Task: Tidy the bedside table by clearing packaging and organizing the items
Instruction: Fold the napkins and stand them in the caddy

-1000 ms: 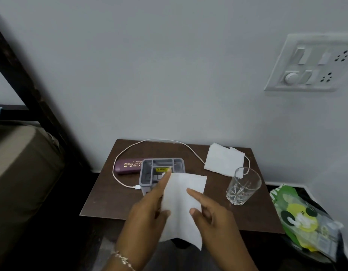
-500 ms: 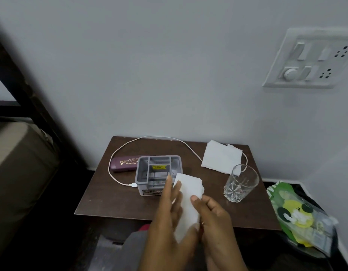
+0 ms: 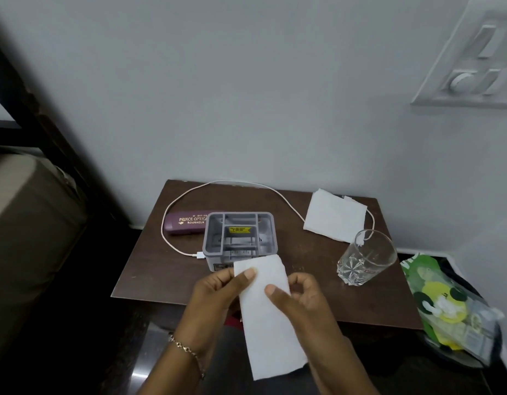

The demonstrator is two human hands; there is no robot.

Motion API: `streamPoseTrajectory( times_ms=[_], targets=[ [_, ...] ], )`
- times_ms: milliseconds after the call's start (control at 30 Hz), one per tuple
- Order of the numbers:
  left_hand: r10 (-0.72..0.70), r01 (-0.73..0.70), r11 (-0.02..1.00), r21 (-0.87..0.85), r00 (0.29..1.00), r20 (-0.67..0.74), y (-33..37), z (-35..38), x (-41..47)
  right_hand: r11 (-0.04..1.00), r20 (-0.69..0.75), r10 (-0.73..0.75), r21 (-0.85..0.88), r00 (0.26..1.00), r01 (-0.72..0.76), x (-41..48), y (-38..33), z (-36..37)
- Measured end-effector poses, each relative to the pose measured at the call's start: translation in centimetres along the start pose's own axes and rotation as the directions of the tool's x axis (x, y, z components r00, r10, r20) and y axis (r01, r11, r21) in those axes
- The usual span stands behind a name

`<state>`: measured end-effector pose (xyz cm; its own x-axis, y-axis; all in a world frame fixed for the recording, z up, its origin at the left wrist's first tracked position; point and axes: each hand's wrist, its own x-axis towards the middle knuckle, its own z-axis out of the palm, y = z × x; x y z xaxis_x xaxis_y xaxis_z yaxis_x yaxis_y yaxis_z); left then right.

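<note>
A folded white tissue [image 3: 269, 317] hangs in front of the brown bedside table [image 3: 150, 269]. My left hand [image 3: 218, 297] pinches its top left corner and my right hand [image 3: 298, 297] pinches its right edge. Behind them on the table stands a grey compartment organizer [image 3: 238, 238] with a yellow label inside. A purple spectacle case [image 3: 184, 222] lies to its left. A white charging cable [image 3: 241, 184] loops round the back. A second white tissue [image 3: 335, 219] lies at the back right, and a clear glass [image 3: 366, 256] stands in front of it.
A green and yellow plastic packet [image 3: 448, 309] sits in a dark bin to the right of the table. A bed with a dark frame [image 3: 24, 223] is at the left. A switchboard [image 3: 474, 64] is on the wall at upper right.
The tissue was spread wide a second ago; my hands brought its halves together, and it now hangs as a narrow folded strip held by both hands.
</note>
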<state>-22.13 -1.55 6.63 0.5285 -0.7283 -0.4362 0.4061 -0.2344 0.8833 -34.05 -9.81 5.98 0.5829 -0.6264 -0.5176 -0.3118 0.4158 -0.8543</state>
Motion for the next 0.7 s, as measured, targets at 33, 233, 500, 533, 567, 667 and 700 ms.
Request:
streamPoseTrajectory(
  times_ms=[33,233,500,533,567,667,700],
  targets=[
    [0.016,-0.016,1.0,0.004,1.0,0.009,0.1,-0.1,0.3,1.0,0.034,0.01,-0.025,0.999,-0.009,0.3,0.2,-0.1],
    [0.285,-0.292,0.952,0.087,0.955,0.086,3.8,-1.0,3.4,0.939,0.188,-0.102,-0.307,0.977,0.157,2.7,-1.9,-0.2],
    [0.587,-0.583,0.789,0.191,0.808,0.041,9.8,-2.7,11.4,0.6,0.068,-0.524,-0.678,0.849,0.424,13.4,-7.8,2.1],
    [0.591,-0.584,0.785,0.207,0.806,0.034,9.7,-3.0,12.3,0.553,0.081,-0.535,-0.719,0.841,0.421,14.4,-7.8,2.4],
    [0.594,-0.584,0.779,0.229,0.804,0.03,9.5,-3.2,13.1,0.503,0.094,-0.531,-0.765,0.842,0.402,15.2,-7.6,2.5],
    [0.597,-0.582,0.766,0.273,0.802,0.036,8.2,-3.8,14.7,0.364,0.121,-0.518,-0.865,0.847,0.346,16.4,-6.5,2.6],
    [0.595,-0.582,0.768,0.267,0.803,0.042,7.8,-4.0,15.1,0.35,0.124,-0.525,-0.87,0.842,0.346,16.5,-6.1,2.7]
  ],
)
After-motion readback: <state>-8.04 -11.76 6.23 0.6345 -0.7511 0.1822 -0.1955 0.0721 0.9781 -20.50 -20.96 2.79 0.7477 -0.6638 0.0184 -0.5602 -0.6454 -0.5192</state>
